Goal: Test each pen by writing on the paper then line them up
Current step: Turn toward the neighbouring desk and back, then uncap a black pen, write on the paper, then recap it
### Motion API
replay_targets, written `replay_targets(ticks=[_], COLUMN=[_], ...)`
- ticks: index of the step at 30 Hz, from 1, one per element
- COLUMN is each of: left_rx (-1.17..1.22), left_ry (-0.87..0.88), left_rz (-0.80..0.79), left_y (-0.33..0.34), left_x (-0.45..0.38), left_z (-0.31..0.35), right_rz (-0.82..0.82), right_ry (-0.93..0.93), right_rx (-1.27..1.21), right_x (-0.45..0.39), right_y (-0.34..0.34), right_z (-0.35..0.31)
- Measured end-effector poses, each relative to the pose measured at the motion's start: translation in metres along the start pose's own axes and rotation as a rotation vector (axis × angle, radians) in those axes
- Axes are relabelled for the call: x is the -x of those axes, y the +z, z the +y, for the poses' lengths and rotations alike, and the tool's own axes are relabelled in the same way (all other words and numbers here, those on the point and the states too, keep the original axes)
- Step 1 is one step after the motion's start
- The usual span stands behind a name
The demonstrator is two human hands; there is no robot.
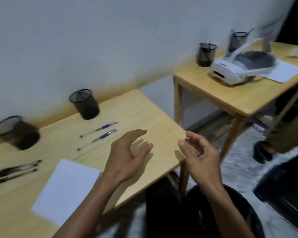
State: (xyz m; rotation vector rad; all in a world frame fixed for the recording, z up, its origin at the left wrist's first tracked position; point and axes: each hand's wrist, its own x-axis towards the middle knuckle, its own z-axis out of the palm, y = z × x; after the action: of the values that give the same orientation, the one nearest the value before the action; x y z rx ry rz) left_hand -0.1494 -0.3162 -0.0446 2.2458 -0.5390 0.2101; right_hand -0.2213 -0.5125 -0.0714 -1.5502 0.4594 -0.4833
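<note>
The dark pens (pixel 14 170) at the left edge are blurred and partly cut off; the nearest mesh cup (pixel 15 133) is smeared too.

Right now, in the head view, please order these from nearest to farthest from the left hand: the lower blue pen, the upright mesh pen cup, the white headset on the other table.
From the left hand:
1. Lower blue pen, just to its left.
2. Mesh pen cup, near the wall.
3. White headset, on the far right table.
</note>
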Motion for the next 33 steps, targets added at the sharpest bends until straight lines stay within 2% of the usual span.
replay_targets(ticks=[7,12,15,19,25,29,33], left_rx=[-0.118,-0.171,-0.257,-0.416,-0.641,-0.637,-0.664], left_ry=[-0.112,-0.321,-0.44,-0.704,-0.845,-0.87,-0.856], left_rz=[0.287,0.532,0.623,0.544,0.289,0.237,0.231], left_y=[-0.107,-0.163,-0.186,-0.21,-0.232,-0.228,-0.226], left_x=[0.056,0.107,0.137,0.167,0.19,0.197,0.196], left_z=[-0.045,-0.094,-0.124,-0.158,-0.198,-0.207,-0.208], right_rz=[-0.322,-0.527,-0.633,-0.769,-0.925,-0.919,-0.826], right_ry=[-0.079,-0.157,-0.253,-0.421,-0.591,-0.743,-0.879], right_rx=[0.018,0.08,0.174,0.34,0.65,0.842,0.983], right_x=[0.011,0.043,0.066,0.091,0.12,0.129,0.13], right_y=[0.101,0.172,0.212,0.265,0.348,0.389,0.406], right_z=[-0.021,-0.033,-0.041,-0.044,-0.04,-0.038,-0.028])
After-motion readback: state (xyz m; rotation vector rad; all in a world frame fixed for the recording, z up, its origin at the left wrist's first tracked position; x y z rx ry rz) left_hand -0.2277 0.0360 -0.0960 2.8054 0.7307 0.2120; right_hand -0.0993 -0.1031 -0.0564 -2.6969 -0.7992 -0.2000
